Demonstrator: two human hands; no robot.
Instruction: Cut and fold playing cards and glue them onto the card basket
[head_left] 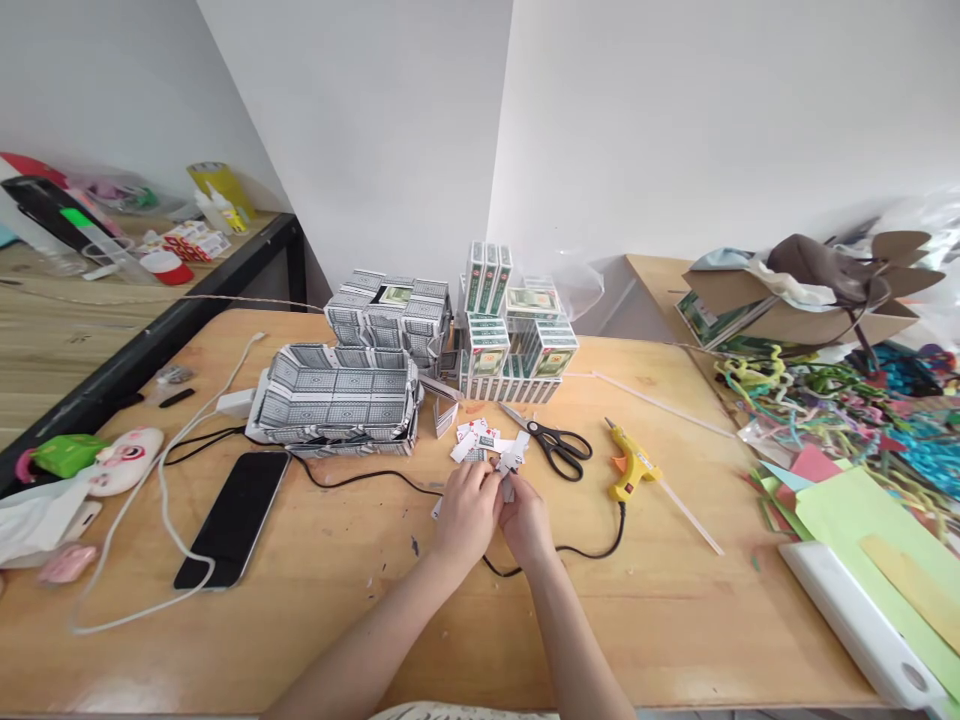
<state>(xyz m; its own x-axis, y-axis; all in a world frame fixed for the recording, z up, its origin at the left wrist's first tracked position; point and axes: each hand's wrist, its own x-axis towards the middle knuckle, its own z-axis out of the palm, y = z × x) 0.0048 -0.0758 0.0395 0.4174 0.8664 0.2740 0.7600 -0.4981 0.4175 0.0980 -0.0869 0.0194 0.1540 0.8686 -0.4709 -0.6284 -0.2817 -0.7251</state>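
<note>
My left hand point(469, 508) and my right hand point(523, 520) meet near the middle of the table. Between their fingertips they pinch a small cut piece of playing card point(512, 458), white and partly covered by the fingers. Just beyond lie loose playing cards and card strips point(474, 438) with red and grey markings. Black-handled scissors point(559, 448) rest to the right of these, blades pointing away to the left. Farther right is a yellow hot glue gun point(632, 462) with a clear glue stick point(691, 518) sticking out of its back.
Behind the hands stand a tray folded from playing cards point(341, 395), a taller card structure point(390, 310) and stacked card boxes point(487, 345). A phone point(234, 520) and white cable lie left. Coloured paper point(870, 530), pipe cleaners point(832, 400) and a cardboard box point(795, 300) crowd the right.
</note>
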